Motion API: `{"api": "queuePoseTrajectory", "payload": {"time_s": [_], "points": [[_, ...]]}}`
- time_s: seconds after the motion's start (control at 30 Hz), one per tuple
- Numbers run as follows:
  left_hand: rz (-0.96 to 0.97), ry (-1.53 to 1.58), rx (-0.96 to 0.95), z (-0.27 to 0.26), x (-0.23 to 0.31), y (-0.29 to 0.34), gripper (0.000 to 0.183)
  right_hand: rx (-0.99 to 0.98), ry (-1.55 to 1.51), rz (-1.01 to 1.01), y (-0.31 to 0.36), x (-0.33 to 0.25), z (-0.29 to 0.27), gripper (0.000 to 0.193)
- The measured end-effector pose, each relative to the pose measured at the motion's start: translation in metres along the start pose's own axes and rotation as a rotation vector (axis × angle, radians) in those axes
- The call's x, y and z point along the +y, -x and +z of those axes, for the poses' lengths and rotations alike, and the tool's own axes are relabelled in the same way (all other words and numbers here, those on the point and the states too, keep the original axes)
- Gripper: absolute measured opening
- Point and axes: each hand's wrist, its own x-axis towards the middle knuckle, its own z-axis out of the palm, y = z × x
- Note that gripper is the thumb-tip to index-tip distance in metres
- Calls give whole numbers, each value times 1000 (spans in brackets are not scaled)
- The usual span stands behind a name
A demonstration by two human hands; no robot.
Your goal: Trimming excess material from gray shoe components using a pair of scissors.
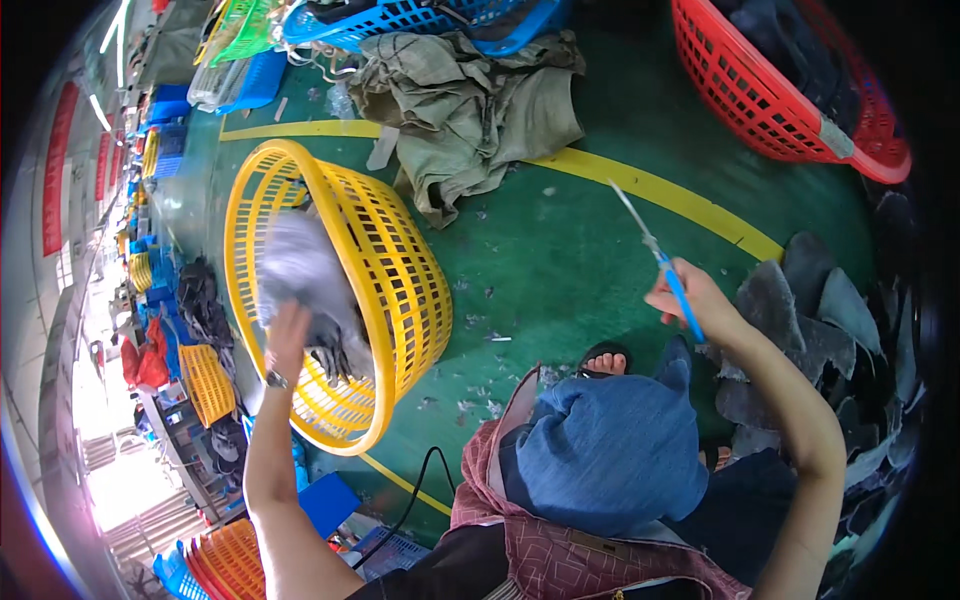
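Observation:
My right hand (702, 302) is closed around the blue handles of scissors (655, 248), whose slim metal blades point up and to the left. On the left, my left hand (288, 335) reaches over the mouth of a yellow plastic basket (405, 260), fingers stretched out. Right at its fingertips is a grey cloth piece (305, 255), smeared by motion, inside the basket's opening. Darker fabric lies beneath that piece. The basket's mouth faces left in the view. Across my lap is a blue cloth (605, 455), over a reddish patterned apron (560, 550).
A crumpled olive cloth (470, 105) lies on the green floor ahead, near a blue basket (370, 25). At the far right stands a red basket (760, 100) holding dark fabric. Grey fabric pieces (790, 320) are heaped by my right arm. A black cord (415, 490) curves near my left side.

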Motion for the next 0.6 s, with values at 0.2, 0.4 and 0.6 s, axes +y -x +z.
{"api": "queuePoseTrajectory", "payload": {"time_s": [0.2, 0.4, 0.6], "points": [[-52, 235, -101, -2, 28, 1, 41, 111, 122, 190, 45, 52, -34, 28], [-191, 347, -957, -16, 149, 13, 21, 134, 76, 211, 55, 57, -25, 26], [-1203, 2061, -482, -22, 237, -130, 39, 148, 99, 227, 55, 51, -25, 27]]}}
